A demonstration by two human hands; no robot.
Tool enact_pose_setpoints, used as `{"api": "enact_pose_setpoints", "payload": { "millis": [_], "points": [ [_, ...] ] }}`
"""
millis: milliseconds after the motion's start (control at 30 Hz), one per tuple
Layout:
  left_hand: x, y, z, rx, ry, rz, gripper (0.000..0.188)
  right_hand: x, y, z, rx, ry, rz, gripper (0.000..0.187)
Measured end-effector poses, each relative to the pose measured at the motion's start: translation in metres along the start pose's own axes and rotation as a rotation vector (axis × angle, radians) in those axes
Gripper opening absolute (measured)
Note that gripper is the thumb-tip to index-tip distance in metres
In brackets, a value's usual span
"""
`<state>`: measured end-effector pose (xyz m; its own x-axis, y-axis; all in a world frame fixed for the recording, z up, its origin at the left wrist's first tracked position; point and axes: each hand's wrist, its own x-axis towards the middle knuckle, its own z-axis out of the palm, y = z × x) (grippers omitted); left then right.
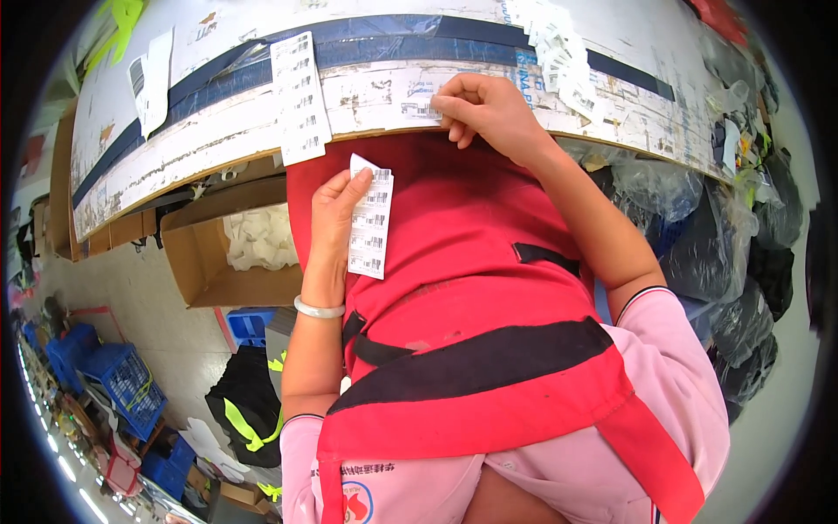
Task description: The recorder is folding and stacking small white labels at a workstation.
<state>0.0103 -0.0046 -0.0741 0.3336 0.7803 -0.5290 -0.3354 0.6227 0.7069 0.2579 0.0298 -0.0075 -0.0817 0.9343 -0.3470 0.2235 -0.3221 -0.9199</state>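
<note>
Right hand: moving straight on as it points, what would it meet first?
For the right hand, likely the small white rectangular paper label at its fingertips; contact and depth are unclear.

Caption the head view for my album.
Left hand holds a label sheet over a red apron; right hand is by a small label at the edge of a table.

You're in a workshop: scuffed bench (362, 89) up top, blue crates (131, 390) lower left, bags (705, 249) at right.

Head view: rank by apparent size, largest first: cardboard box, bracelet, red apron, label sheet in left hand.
1. Red apron
2. Cardboard box
3. Label sheet in the left hand
4. Bracelet
</note>
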Motion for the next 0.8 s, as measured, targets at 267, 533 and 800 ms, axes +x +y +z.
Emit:
{"api": "enact_pose_setpoints", "payload": {
  "millis": [267, 533, 800],
  "points": [
    [0.002, -0.005, -0.009, 0.034, 0.068, 0.040, 0.014, -0.052, 0.014, -0.107, -0.005, 0.407, -0.021, 0.017],
    [-0.004, 0.005, 0.004, 0.086, 0.021, 0.067, 0.011, -0.054, 0.056, -0.148, -0.557, 0.658, 0.181, 0.033],
    [-0.017, 0.020, 0.026, 0.127, -0.060, 0.180, 0.007, -0.063, 0.005, -0.029, -0.049, 0.225, 0.054, 0.022]
  ]
}}
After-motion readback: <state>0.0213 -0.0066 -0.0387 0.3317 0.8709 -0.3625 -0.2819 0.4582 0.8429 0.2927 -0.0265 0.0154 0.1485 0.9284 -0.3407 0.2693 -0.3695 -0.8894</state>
